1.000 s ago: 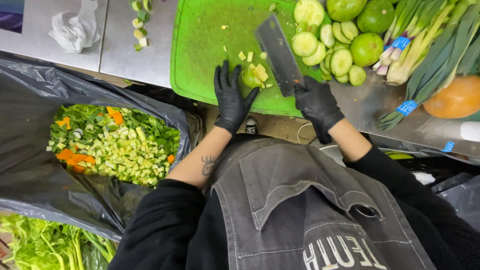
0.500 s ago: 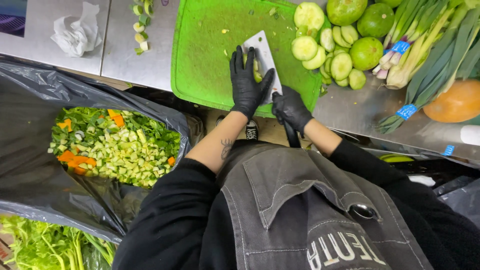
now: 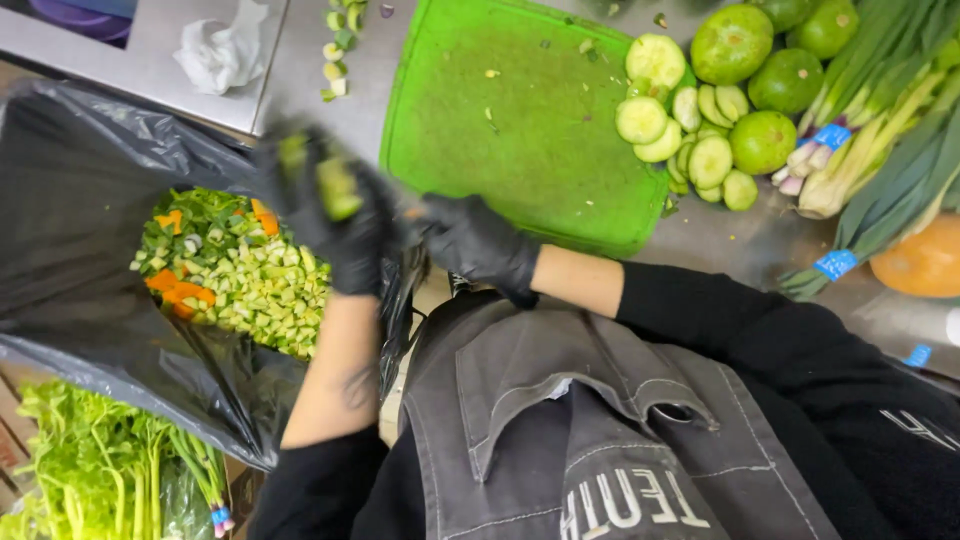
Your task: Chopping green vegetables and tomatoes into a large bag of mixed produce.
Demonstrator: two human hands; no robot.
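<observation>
My left hand (image 3: 335, 225), in a black glove and blurred by motion, is closed around pale green cucumber pieces (image 3: 338, 188) above the open black bag (image 3: 80, 250). Inside the bag lies a heap of chopped green and orange vegetables (image 3: 250, 285). My right hand (image 3: 480, 245), also gloved, is clenched at the near left corner of the green cutting board (image 3: 520, 130), right beside the left hand. It grips the knife, whose blade is hidden behind the blurred left hand. The board carries only a few crumbs.
Cucumber slices (image 3: 680, 130) and round green fruits (image 3: 735, 45) lie at the board's right edge, with bunched green onions (image 3: 880, 120) and an orange vegetable (image 3: 925, 260) beyond. A crumpled tissue (image 3: 225, 50) and scraps (image 3: 340, 40) sit on the steel counter. Leafy greens (image 3: 90, 470) lie lower left.
Both hands left the cutting board and swung left toward the bag. The cut cucumber pieces came off the board with the left hand, and the blade is no longer on the board.
</observation>
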